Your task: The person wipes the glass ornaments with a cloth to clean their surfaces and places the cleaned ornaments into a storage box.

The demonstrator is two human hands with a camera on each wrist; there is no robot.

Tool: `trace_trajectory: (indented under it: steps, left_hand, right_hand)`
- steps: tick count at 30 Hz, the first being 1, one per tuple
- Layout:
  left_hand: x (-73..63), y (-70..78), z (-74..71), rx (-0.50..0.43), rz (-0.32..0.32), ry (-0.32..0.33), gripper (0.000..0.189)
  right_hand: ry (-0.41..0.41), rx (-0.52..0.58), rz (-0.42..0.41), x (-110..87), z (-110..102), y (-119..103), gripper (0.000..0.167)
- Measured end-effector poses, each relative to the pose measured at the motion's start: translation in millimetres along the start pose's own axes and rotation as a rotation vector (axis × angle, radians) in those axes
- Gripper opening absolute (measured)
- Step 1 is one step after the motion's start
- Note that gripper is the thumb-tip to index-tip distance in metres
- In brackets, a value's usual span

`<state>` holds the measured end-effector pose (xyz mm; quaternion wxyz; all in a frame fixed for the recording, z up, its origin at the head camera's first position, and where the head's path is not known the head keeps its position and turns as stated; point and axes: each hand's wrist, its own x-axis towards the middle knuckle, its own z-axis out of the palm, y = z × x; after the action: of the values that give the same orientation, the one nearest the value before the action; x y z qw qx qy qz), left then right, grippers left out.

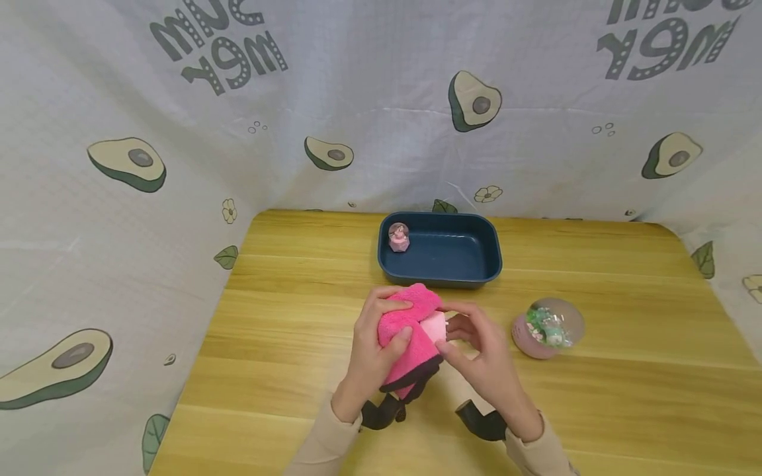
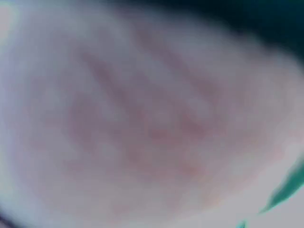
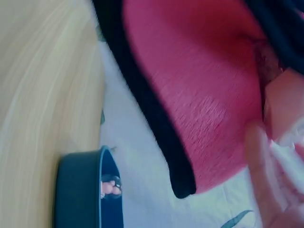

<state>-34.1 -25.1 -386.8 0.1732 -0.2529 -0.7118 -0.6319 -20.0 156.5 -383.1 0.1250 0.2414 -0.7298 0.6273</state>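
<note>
In the head view my left hand (image 1: 378,344) grips a bright pink towel (image 1: 413,334) with dark edging, bunched round a pale pink faceted object (image 1: 434,326). Most of that object is hidden in the cloth; a small white bit sticks out from its right side. My right hand (image 1: 482,350) pinches the object's exposed side, thumb at its lower corner and fingers curled behind. The right wrist view shows the towel (image 3: 190,95) hanging, with the fingers (image 3: 261,161) close by the pink object (image 3: 287,102). Blurred skin fills the left wrist view.
A dark blue bin (image 1: 440,277) stands behind the hands, a tiny snow globe (image 1: 399,238) in its left back corner. To the right, a larger snow globe (image 1: 548,327) with a pink base sits on the wooden table (image 1: 268,330). An avocado-print curtain (image 1: 381,132) hangs behind.
</note>
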Motion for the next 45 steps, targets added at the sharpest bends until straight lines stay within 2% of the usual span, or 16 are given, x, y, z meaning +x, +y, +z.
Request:
trace_trajectory:
  steps: [3,5,7,10,14,16,18,20,26,29,32,34,36,41,43,45]
  left_hand:
    - [-0.7,0.7,-1.2,-0.053,-0.086,0.038,0.031]
    - [-0.8,0.0,-2.5,-0.081,-0.102,0.033,0.030]
    - [-0.8,-0.4,-4.2,-0.092,-0.096,0.012,0.030]
    - [-0.9,-1.4,-5.9,-0.061,-0.038,-0.032,0.028]
    - [-1.9,-3.9,-6.1,0.012,0.075,-0.084,0.027]
    - [-2.9,-5.2,-4.7,0.023,0.099,-0.086,0.028]
    - [-3.9,-5.8,-3.3,0.019,0.087,-0.066,0.030]
    - [-4.6,-5.1,-2.2,0.000,0.042,-0.035,0.031]
    - [-3.8,-2.7,-3.0,-0.092,-0.115,0.021,0.030]
    - [-3.2,-2.3,-3.8,-0.112,-0.129,0.019,0.030]
    - [-3.8,-3.2,-4.0,-0.099,-0.100,0.000,0.029]
    - [-4.6,-4.4,-3.9,-0.077,-0.064,-0.021,0.028]
    - [-5.1,-5.7,-3.7,-0.037,-0.012,-0.048,0.028]
    - [-5.0,-7.4,-1.5,0.045,0.119,-0.103,0.030]
    - [-5.3,-7.6,-0.3,0.033,0.109,-0.099,0.030]
    - [-5.6,-7.7,0.4,-0.002,0.056,-0.075,0.030]
  right_hand:
    - [-0.037,-0.040,-0.203,2.5,-1,5,0.049]
    - [-0.041,-0.063,-0.282,4.2,-2,7,0.052]
    - [-0.027,-0.081,-0.303,5.0,-3,7,0.053]
    - [-0.003,-0.038,-0.203,3.7,-1,5,0.045]
    - [0.040,0.110,0.075,0.0,3,1,0.023]
    - [0.061,0.131,0.176,-0.7,4,-1,0.020]
    - [0.055,0.108,0.194,-1.1,5,-2,0.020]
    - [0.034,0.062,0.137,-0.8,4,-2,0.026]
    - [-0.067,-0.167,-0.239,3.1,-3,4,0.048]
    - [-0.070,-0.282,-0.350,4.1,-6,8,0.048]
    - [-0.035,-0.292,-0.367,2.8,-6,12,0.048]
    - [0.002,-0.272,-0.340,1.2,-5,13,0.050]
    - [0.031,-0.220,-0.269,-1.5,-2,13,0.048]
    - [0.089,0.022,0.097,-6.6,4,4,0.017]
    - [0.100,0.060,0.192,-6.6,5,1,0.017]
    - [0.078,0.009,0.177,-5.9,4,0,0.022]
